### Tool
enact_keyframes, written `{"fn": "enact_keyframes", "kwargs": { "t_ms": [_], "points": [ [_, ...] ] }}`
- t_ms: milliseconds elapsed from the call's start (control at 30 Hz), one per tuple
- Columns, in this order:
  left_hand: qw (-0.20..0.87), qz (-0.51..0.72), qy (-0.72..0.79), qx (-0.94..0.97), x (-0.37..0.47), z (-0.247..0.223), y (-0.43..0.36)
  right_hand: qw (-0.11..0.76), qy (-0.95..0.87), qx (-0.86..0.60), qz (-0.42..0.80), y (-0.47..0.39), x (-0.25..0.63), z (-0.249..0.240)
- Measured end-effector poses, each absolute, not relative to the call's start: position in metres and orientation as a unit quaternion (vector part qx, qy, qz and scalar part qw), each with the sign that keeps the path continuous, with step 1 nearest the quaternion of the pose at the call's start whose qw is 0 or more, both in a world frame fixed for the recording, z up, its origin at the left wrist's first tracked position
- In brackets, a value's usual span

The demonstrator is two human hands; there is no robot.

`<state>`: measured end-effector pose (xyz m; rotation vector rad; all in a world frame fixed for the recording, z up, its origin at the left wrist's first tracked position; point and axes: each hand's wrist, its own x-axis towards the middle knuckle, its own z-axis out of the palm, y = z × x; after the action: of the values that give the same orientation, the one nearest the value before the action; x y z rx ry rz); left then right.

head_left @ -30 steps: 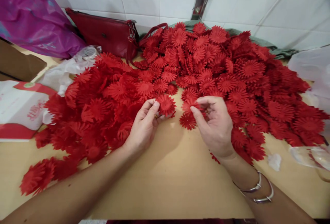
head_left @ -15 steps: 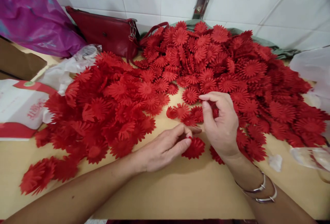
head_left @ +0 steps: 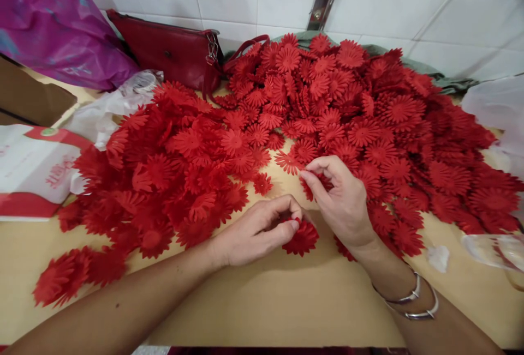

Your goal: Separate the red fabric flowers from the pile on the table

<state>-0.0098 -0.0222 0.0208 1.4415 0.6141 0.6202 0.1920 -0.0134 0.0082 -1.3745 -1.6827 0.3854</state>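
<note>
Near the middle of the table, my left hand [head_left: 260, 230] pinches a red artificial flower piece [head_left: 303, 239] by its edge, between thumb and curled fingers. To the right and a little farther off, my right hand [head_left: 344, 202] holds another red petal piece [head_left: 288, 162] at the tips of thumb and forefinger. More red petals [head_left: 310, 188] show behind the right fingers; whether the hand touches them I cannot tell. A small red flower [head_left: 262, 184] lies by itself on the table beyond my left hand. Two silver bangles [head_left: 421, 308] are on my right wrist.
Heaps of red petal pieces spread to the left [head_left: 184, 180] and along the back and right [head_left: 393, 120]. A dark red purse [head_left: 164, 49] leans on the tiled wall. Around it lie a purple bag [head_left: 57, 28], clear plastic [head_left: 110, 109] and a white-and-red packet [head_left: 33, 169].
My right hand has moved left and lifted a petal piece from the small group on the table. My left hand, with its flower, has shifted slightly left.
</note>
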Motion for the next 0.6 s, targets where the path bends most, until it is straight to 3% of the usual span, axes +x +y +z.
{"fn": "enact_keyframes", "kwargs": {
  "t_ms": [167,333,467,600],
  "points": [
    [0.708,0.350,0.304,0.533,-0.007,0.010,-0.017,0.496,-0.631,-0.565,0.191,-0.010,0.192,0.008],
    [0.824,0.371,0.249,0.350,0.000,0.000,-0.013,0.512,-0.640,-0.490,0.295,-0.009,0.184,0.010],
    [0.819,0.416,0.264,0.293,0.003,0.002,-0.010,0.540,-0.664,-0.487,0.171,-0.012,0.186,0.017],
    [0.801,0.453,0.274,0.281,0.003,0.003,-0.009,0.460,-0.762,-0.454,0.045,-0.017,0.184,0.020]
  ]
}}
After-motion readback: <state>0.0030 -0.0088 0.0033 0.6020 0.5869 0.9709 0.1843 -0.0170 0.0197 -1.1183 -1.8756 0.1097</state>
